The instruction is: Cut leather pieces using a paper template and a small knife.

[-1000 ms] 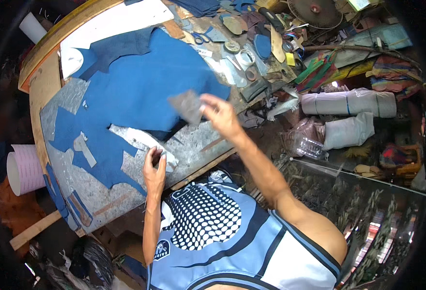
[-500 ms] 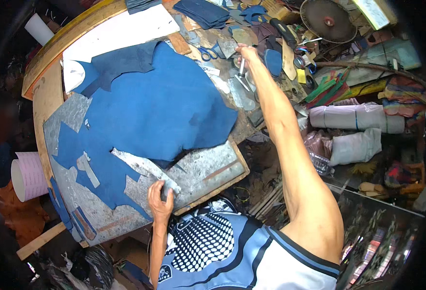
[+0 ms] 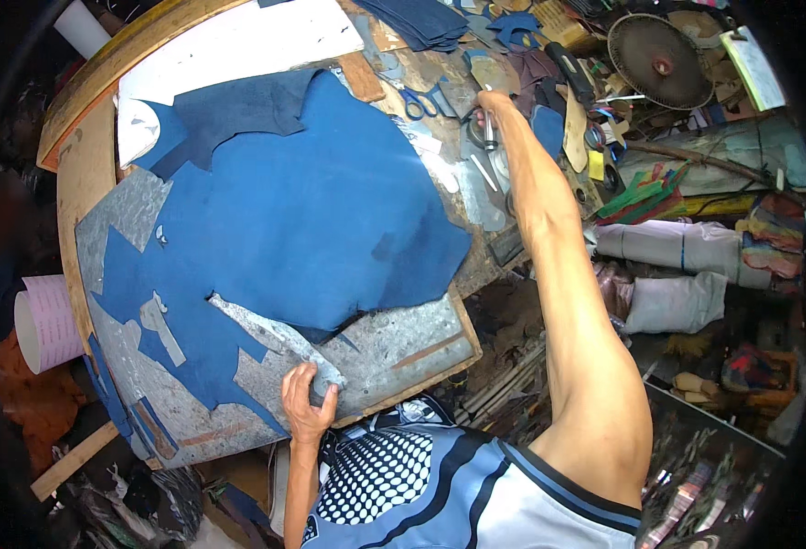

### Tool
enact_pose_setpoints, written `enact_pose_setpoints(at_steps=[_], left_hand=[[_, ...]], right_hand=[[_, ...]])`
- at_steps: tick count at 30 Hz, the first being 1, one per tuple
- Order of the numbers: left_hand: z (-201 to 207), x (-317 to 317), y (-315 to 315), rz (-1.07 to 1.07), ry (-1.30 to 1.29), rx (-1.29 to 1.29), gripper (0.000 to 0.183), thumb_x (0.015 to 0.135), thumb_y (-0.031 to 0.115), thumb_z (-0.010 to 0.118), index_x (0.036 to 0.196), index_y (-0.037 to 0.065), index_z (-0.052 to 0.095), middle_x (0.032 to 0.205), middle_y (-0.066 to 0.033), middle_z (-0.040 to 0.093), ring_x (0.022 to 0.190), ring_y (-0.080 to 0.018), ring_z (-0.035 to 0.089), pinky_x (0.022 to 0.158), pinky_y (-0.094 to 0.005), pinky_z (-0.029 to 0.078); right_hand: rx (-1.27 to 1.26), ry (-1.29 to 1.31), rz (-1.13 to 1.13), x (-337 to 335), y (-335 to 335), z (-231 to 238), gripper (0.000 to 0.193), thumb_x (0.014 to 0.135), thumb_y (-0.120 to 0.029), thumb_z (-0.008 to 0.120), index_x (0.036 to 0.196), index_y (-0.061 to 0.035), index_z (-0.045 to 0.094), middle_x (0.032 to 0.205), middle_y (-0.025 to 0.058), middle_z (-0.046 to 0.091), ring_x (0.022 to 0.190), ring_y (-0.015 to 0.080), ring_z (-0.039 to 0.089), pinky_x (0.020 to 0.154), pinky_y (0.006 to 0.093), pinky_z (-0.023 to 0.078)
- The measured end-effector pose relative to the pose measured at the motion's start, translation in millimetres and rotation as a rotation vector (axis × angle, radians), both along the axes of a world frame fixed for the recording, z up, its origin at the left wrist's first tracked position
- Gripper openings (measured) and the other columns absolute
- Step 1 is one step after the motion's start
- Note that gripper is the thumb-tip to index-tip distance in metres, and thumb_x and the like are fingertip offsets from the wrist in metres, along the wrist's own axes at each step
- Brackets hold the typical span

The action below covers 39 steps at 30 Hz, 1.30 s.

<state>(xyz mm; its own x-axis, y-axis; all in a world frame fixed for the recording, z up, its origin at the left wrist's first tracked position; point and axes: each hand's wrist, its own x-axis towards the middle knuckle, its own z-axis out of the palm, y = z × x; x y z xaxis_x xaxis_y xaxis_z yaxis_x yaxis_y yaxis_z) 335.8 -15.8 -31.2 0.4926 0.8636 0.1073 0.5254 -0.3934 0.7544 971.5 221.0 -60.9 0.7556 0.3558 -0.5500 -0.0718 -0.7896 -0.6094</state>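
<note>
My right hand (image 3: pixel 497 106) is stretched out to the far right of the table, its fingers closed around a slim silver tool (image 3: pixel 490 134) with a dark part. The tool's exact kind is unclear. Near the table's front edge, my left hand (image 3: pixel 306 405) rests with bent fingers and thumb apart, beside the near end of a narrow grey-white strip (image 3: pixel 279 334). A large blue leather hide (image 3: pixel 302 201) spreads across the worktop, with a darker blue piece (image 3: pixel 243 110) overlapping its far side. Blue-handled scissors (image 3: pixel 417 103) lie left of my right hand.
A grey metal-like board (image 3: pixel 403 329) with a wooden rim underlies the hide. White sheet material (image 3: pixel 247 50) and stacked dark blue pieces (image 3: pixel 417 20) lie at the back. A round fan grille (image 3: pixel 661 64), a clipboard (image 3: pixel 752 69) and wrapped rolls (image 3: pixel 687 247) crowd the right.
The whole view has shifted, so the table's things appear farther right. My right hand's fingers have drawn in around the silver tool. My left hand stays at the front edge.
</note>
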Motion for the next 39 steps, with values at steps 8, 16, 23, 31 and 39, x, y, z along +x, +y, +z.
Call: enact_pose_setpoints(at_steps=[8, 16, 23, 31, 39], left_hand=[[3, 0, 4, -0.031, -0.016, 0.002, 0.051, 0.072, 0.013, 0.078, 0.117, 0.0, 0.059, 0.114, -0.0186, 0.065, 0.105, -0.0395, 0.059, 0.095, -0.0476, 0.046], [-3, -11, -3, 0.01, 0.021, 0.01, 0.048, 0.072, 0.02, 0.08, 0.112, -0.001, 0.065, 0.119, -0.0208, 0.066, 0.112, -0.0412, 0.06, 0.099, -0.0475, 0.046], [10, -7, -8, 0.125, -0.118, -0.115, 0.039, 0.077, 0.023, 0.079, 0.108, 0.002, 0.067, 0.115, -0.0155, 0.068, 0.113, -0.0346, 0.061, 0.097, -0.0453, 0.048], [19, -114, 52, 0.511, 0.296, 0.329, 0.024, 0.087, 0.015, 0.068, 0.106, -0.001, 0.068, 0.115, -0.0187, 0.067, 0.115, -0.0386, 0.059, 0.1, -0.049, 0.044], [25, -172, 78, 0.695, 0.222, -0.245, 0.044, 0.087, 0.018, 0.071, 0.126, 0.002, 0.062, 0.079, -0.0162, 0.068, 0.075, -0.035, 0.069, 0.072, -0.044, 0.053]], right_hand=[[-0.11, -0.114, 0.135, -1, 11, 12, 0.02, 0.084, -0.022, 0.067, 0.091, -0.0038, 0.064, 0.075, 0.0073, 0.063, 0.058, 0.0169, 0.058, 0.051, 0.0361, 0.051], [-0.265, -1.013, 0.705, 28, -8, 11, 0.043, 0.088, -0.041, 0.063, 0.11, -0.0058, 0.072, 0.101, 0.0224, 0.072, 0.095, 0.0339, 0.07, 0.078, 0.0487, 0.053], [0.514, 0.409, 0.606, -228, -100, 122, 0.048, 0.093, -0.04, 0.066, 0.122, -0.0017, 0.061, 0.062, -0.0036, 0.049, 0.042, 0.0063, 0.046, 0.037, 0.0236, 0.041], [0.279, 1.263, 0.275, -431, -263, 109, 0.02, 0.099, -0.023, 0.061, 0.108, -0.0049, 0.06, 0.066, 0.0022, 0.054, 0.041, 0.0093, 0.044, 0.035, 0.0262, 0.039], [0.064, 0.415, 0.976, -513, -234, 117, 0.029, 0.095, -0.023, 0.064, 0.113, -0.0002, 0.066, 0.075, 0.0103, 0.066, 0.06, 0.0187, 0.062, 0.055, 0.032, 0.049]])
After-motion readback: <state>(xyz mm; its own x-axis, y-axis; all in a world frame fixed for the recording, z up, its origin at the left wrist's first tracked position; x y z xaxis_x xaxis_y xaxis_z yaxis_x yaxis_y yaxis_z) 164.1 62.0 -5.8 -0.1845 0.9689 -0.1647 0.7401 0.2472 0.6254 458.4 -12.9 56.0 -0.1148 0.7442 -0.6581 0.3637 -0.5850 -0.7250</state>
